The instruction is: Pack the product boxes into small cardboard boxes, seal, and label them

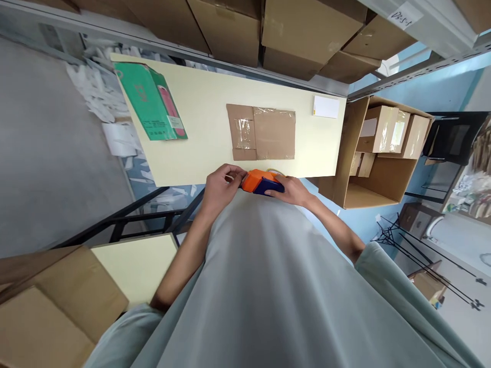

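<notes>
An orange and dark-blue tape dispenser (256, 181) is held close to my body at the table's near edge. My right hand (292, 190) wraps round its right end, thumb on the dark-blue side. Part of a yellowish ring, apparently the tape roll, shows behind it. At the dispenser's left tip, my left hand (224, 185) has thumb and forefinger pinched together; whatever lies between them is too small to make out. Just beyond my hands, a flat brown cardboard piece (274, 133) with shiny clear tape on it lies on the pale yellow table (203, 112).
A green box (143, 102) lies at the table's left, a small white box (326, 107) at its far right. An open carton (379, 194) holding smaller boxes stands to the right. Shelved cartons (307, 30) overhang the back edge. More cardboard (57, 306) is at lower left.
</notes>
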`<state>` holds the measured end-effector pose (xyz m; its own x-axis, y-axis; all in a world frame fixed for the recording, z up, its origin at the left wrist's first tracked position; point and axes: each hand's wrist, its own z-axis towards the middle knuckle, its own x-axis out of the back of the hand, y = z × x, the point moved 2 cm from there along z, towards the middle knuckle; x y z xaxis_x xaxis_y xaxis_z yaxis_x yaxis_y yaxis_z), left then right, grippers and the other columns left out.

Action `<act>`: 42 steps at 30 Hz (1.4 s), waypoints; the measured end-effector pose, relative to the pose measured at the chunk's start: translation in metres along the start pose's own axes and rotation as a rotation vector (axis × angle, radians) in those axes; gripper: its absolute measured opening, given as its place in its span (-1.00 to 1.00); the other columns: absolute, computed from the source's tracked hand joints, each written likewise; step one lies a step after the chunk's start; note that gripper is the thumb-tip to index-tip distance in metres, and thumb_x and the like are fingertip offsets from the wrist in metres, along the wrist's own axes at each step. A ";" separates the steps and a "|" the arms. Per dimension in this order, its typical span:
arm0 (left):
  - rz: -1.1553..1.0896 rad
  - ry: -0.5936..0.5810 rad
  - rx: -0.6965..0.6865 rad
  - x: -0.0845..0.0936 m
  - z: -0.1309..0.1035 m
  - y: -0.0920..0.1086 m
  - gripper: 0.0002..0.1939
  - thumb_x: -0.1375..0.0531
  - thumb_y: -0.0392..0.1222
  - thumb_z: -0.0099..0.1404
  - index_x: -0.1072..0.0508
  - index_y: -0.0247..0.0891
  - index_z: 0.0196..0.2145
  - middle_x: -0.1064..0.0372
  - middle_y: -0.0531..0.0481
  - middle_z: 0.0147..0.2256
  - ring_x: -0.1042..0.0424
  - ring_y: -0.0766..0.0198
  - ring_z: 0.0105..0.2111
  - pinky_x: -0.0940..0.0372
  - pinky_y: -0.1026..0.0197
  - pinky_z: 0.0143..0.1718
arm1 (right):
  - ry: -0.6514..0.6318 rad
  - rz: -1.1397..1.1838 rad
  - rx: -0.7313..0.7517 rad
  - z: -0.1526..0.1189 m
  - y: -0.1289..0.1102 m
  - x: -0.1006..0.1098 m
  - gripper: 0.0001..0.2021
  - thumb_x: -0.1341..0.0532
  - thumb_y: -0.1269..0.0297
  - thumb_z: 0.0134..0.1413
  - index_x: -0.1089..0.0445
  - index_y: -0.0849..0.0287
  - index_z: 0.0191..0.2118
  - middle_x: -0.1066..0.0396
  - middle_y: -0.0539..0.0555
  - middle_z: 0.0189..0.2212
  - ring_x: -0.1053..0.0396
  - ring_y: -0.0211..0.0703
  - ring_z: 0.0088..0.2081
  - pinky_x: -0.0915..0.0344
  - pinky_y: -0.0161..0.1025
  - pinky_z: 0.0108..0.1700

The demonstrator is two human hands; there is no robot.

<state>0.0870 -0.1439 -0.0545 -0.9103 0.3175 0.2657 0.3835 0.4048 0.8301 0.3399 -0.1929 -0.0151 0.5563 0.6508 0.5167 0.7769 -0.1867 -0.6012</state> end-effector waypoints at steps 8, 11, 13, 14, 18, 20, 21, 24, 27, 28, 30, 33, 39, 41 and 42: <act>-0.031 0.217 0.104 0.002 0.013 -0.046 -0.77 -0.39 0.06 0.33 -0.66 -0.14 -0.25 -0.61 0.01 -0.35 -0.49 0.21 -0.37 -0.48 0.17 -0.28 | -0.086 -0.003 -0.073 -0.010 0.029 0.039 -0.59 -0.38 -0.22 0.49 -0.62 0.05 -0.03 -0.57 0.01 -0.39 -0.48 -0.04 -0.38 -0.26 -0.18 -0.23; -0.073 0.240 0.185 -0.001 0.027 -0.067 -0.80 -0.39 0.01 0.30 -0.65 -0.17 -0.25 -0.54 0.03 -0.40 -0.43 0.25 -0.42 -0.44 0.21 -0.33 | -0.118 -0.025 -0.118 -0.011 0.051 0.062 -0.60 -0.37 -0.18 0.48 -0.60 0.10 -0.14 -0.53 -0.01 -0.41 -0.41 -0.10 -0.40 -0.17 -0.21 -0.26; -0.122 0.203 0.249 -0.012 0.038 -0.078 -0.81 -0.39 -0.03 0.28 -0.64 -0.21 -0.27 -0.50 0.04 -0.43 -0.42 0.27 -0.43 -0.42 0.22 -0.34 | -0.146 -0.053 -0.127 -0.002 0.060 0.073 -0.59 -0.36 -0.17 0.48 -0.57 0.11 -0.18 -0.50 -0.02 -0.43 -0.37 -0.14 -0.41 -0.13 -0.22 -0.27; -0.150 0.198 0.275 -0.018 0.043 -0.082 -0.81 -0.39 -0.04 0.28 -0.63 -0.22 -0.28 -0.50 0.03 -0.43 -0.42 0.27 -0.43 -0.41 0.23 -0.35 | -0.161 -0.065 -0.132 0.006 0.064 0.078 -0.59 -0.36 -0.16 0.48 -0.56 0.12 -0.20 -0.49 -0.02 -0.43 -0.36 -0.15 -0.41 -0.11 -0.22 -0.27; -0.221 0.252 0.344 -0.042 0.062 -0.095 -0.82 -0.40 -0.07 0.28 -0.60 -0.24 -0.31 -0.46 0.05 -0.44 -0.45 0.25 -0.40 -0.40 0.22 -0.33 | -0.229 -0.086 -0.185 0.039 0.073 0.086 -0.59 -0.36 -0.12 0.48 -0.54 0.14 -0.23 -0.56 0.00 -0.40 -0.41 -0.18 -0.39 -0.13 -0.23 -0.28; -0.227 0.278 0.352 -0.053 0.070 -0.101 -0.85 -0.41 -0.11 0.29 -0.59 -0.23 -0.32 -0.47 0.05 -0.42 -0.47 0.23 -0.36 -0.44 0.20 -0.25 | -0.251 -0.090 -0.218 0.052 0.077 0.089 -0.63 -0.39 -0.07 0.47 -0.54 0.15 -0.23 -0.61 0.02 -0.38 -0.46 -0.17 -0.37 -0.18 -0.24 -0.27; -0.224 0.290 0.345 -0.058 0.074 -0.105 -0.87 -0.40 -0.13 0.31 -0.58 -0.22 -0.32 -0.49 0.04 -0.41 -0.49 0.22 -0.34 -0.47 0.18 -0.20 | -0.257 -0.094 -0.232 0.057 0.079 0.090 -0.63 -0.40 -0.06 0.47 -0.55 0.16 -0.23 -0.64 0.04 -0.36 -0.49 -0.16 -0.36 -0.20 -0.24 -0.26; -0.181 0.335 0.292 -0.069 0.085 -0.114 -0.89 -0.39 -0.17 0.35 -0.56 -0.20 -0.30 -0.56 0.01 -0.33 -0.56 0.18 -0.23 -0.51 0.12 0.00 | -0.265 -0.112 -0.249 0.068 0.084 0.093 -0.61 -0.41 -0.08 0.47 -0.57 0.19 -0.21 -0.68 0.10 -0.32 -0.54 -0.12 -0.33 -0.27 -0.24 -0.24; -0.126 0.382 0.256 -0.074 0.093 -0.123 -0.89 -0.38 -0.18 0.38 -0.54 -0.18 -0.29 -0.61 -0.03 -0.25 -0.60 0.13 -0.14 -0.51 0.08 0.10 | -0.284 -0.115 -0.242 0.076 0.085 0.093 -0.59 -0.40 -0.10 0.48 -0.60 0.21 -0.18 -0.70 0.12 -0.31 -0.58 -0.08 -0.30 -0.32 -0.22 -0.19; -0.113 0.393 0.252 -0.075 0.095 -0.125 -0.89 -0.37 -0.18 0.39 -0.53 -0.18 -0.29 -0.62 -0.04 -0.23 -0.61 0.12 -0.13 -0.51 0.08 0.11 | -0.291 -0.114 -0.236 0.078 0.085 0.093 -0.59 -0.40 -0.10 0.49 -0.60 0.22 -0.17 -0.70 0.12 -0.31 -0.59 -0.08 -0.29 -0.33 -0.22 -0.17; -0.093 0.413 0.253 -0.074 0.099 -0.129 -0.90 -0.36 -0.17 0.40 -0.53 -0.18 -0.28 -0.63 -0.06 -0.20 -0.62 0.11 -0.12 -0.51 0.07 0.11 | -0.296 -0.123 -0.224 0.084 0.085 0.091 -0.58 -0.40 -0.11 0.49 -0.62 0.23 -0.15 -0.71 0.13 -0.29 -0.61 -0.07 -0.28 -0.35 -0.22 -0.16; -0.071 0.428 0.254 -0.071 0.102 -0.132 -0.91 -0.35 -0.16 0.40 -0.54 -0.17 -0.26 -0.64 -0.06 -0.19 -0.61 0.12 -0.15 -0.51 0.06 0.10 | -0.291 -0.144 -0.216 0.091 0.085 0.089 -0.58 -0.39 -0.11 0.49 -0.63 0.24 -0.12 -0.72 0.14 -0.28 -0.63 -0.04 -0.26 -0.38 -0.21 -0.15; -0.005 0.407 0.218 -0.060 0.108 -0.130 -0.88 -0.35 -0.10 0.39 -0.56 -0.17 -0.27 -0.58 -0.01 -0.29 -0.53 0.15 -0.24 -0.48 0.09 -0.03 | -0.286 -0.030 -0.237 0.089 0.084 0.082 -0.58 -0.40 -0.11 0.50 -0.62 0.22 -0.15 -0.74 0.15 -0.29 -0.64 -0.09 -0.32 -0.43 -0.23 -0.18; 0.012 0.371 0.195 -0.052 0.114 -0.129 -0.86 -0.36 -0.09 0.37 -0.57 -0.18 -0.27 -0.55 0.00 -0.31 -0.50 0.17 -0.27 -0.47 0.10 -0.05 | -0.290 0.060 -0.244 0.080 0.084 0.081 -0.55 -0.41 -0.17 0.47 -0.60 0.20 -0.17 -0.74 0.14 -0.30 -0.65 -0.10 -0.33 -0.46 -0.24 -0.19; 0.015 0.348 0.174 -0.048 0.117 -0.128 -0.86 -0.37 -0.08 0.37 -0.57 -0.18 -0.27 -0.55 0.00 -0.31 -0.49 0.17 -0.27 -0.47 0.11 -0.05 | -0.302 0.108 -0.245 0.073 0.084 0.080 -0.53 -0.41 -0.20 0.46 -0.59 0.19 -0.17 -0.74 0.13 -0.30 -0.66 -0.10 -0.33 -0.47 -0.25 -0.19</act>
<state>0.0995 -0.1105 -0.2306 -0.8916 0.0269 0.4521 0.3904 0.5515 0.7372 0.4284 -0.1025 -0.0693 0.5549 0.7983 0.2341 0.7865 -0.4116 -0.4605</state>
